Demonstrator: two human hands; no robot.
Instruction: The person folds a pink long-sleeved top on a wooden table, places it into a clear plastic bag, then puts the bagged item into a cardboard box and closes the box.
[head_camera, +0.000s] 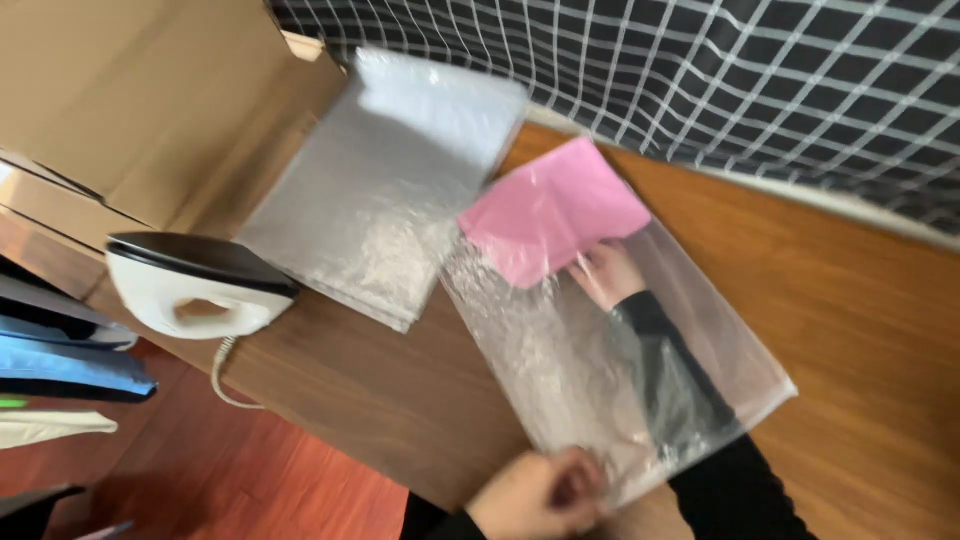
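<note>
A clear plastic bag (560, 350) lies on the wooden table (860, 300). A folded pink cloth (545, 205) sits inside its far end. My right hand (607, 272) is deep inside the bag, its fingers on the edge of the pink cloth, the black sleeve showing through the plastic. My left hand (535, 495) grips the bag's open end at the near table edge.
A stack of clear plastic bags (385, 175) lies to the left of the bag. A white and black iron (195, 285) stands at the table's left edge, cord hanging down. Cardboard (130, 90) lies behind it. A black checked cloth (720, 70) hangs at the back.
</note>
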